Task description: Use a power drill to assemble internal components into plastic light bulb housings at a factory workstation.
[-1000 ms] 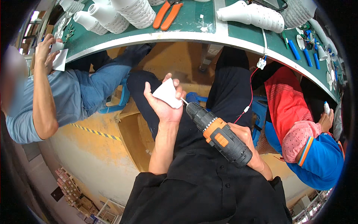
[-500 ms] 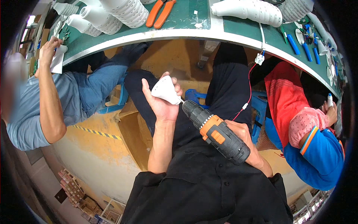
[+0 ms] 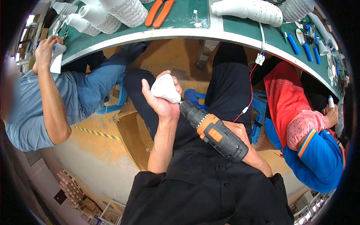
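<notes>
Over my lap, my left hand (image 3: 167, 101) is closed round a white cone-shaped plastic housing (image 3: 164, 88), palm up with the thumb standing off to one side. The housing's narrow end points to the lower right. My right hand (image 3: 237, 130) grips a black and orange cordless drill (image 3: 213, 131); its handle and the fingers are mostly hidden behind the drill's body. From the chuck a short bit reaches up to the narrow end of the housing and meets it there. How deep the tip sits cannot be seen.
On the green workbench (image 3: 183, 15) stand stacked white housings (image 3: 122, 13), orange-handled pliers (image 3: 160, 13) and a lying row of housings (image 3: 249, 12). A red wire with a white connector (image 3: 260, 59) hangs from its edge. Co-workers sit left and right; an open cardboard box (image 3: 131, 138) is below.
The drill has shifted slightly left and up, its chuck closer to the housing, and less of the bit shows. My left hand keeps its hold, the housing a little tilted.
</notes>
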Tool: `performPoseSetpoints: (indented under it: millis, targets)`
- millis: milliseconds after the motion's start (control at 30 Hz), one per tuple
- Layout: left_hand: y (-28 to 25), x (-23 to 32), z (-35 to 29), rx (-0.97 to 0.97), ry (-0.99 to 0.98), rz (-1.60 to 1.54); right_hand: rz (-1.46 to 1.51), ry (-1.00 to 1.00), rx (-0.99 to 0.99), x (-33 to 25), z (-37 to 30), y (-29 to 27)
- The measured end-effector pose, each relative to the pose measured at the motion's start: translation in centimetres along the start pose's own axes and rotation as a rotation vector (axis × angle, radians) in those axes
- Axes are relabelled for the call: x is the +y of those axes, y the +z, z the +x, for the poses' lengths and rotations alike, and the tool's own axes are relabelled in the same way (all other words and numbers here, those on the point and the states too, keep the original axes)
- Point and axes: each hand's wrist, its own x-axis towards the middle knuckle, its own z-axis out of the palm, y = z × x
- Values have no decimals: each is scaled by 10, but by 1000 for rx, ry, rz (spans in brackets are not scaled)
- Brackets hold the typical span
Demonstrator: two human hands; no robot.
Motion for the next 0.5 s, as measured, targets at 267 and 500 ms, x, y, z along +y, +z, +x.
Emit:
performPoseSetpoints:
  millis: [267, 500]
  targets:
    - [2, -8, -1, -16, 36, 43, -26, -13, -2, 4, -2, -5]
    - [3, -13, 0, -13, 93, 89, -31, -11, -6, 10, -4, -7]
